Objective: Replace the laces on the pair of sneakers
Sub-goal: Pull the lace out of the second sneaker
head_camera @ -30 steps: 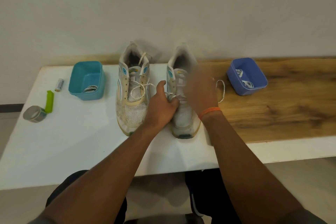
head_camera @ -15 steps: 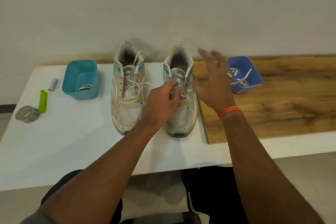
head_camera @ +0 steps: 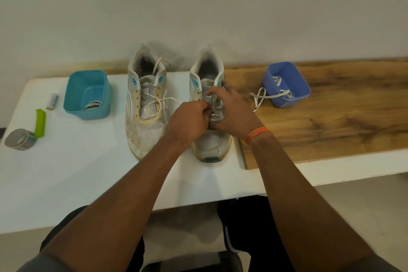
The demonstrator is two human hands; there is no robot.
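A: Where is the lace sitting that both hands are working on?

B: It is sitting in the eyelets of the right sneaker (head_camera: 210, 117), over the tongue, directly under the two hands. The left hand (head_camera: 187, 121) is coming in from the left with its fingers (head_camera: 204, 109) curled tight, pinching a bit of the thin white lace (head_camera: 217, 107). The right hand (head_camera: 231, 112) is lying over the shoe from the right, its fingers bent down onto the eyelet row (whether they are actually gripping the lace, I cannot tell).

A: Which way is the shoe pointing?

B: Its long axis is running straight away from the person, toe nearest, heel toward the wall. Both hands are equally close, so I judge any pull is going to run along the shoe or up off it.

A: And the other one?

B: The left sneaker (head_camera: 145, 108) is standing parallel just beside it, with a loose loop of lace lying across its tongue. Both are worn white mesh with yellowed trim and dirty soles.

A: What else is on the counter (head_camera: 77, 172)?

B: A blue tub (head_camera: 287, 84) is resting on the wooden board (head_camera: 331, 121) to the right, with a flat white lace spilling over its rim. On the left are a teal tub (head_camera: 87, 95), a small battery (head_camera: 52, 101), a green lighter-shaped thing (head_camera: 40, 122) and a roll of grey tape (head_camera: 21, 140).
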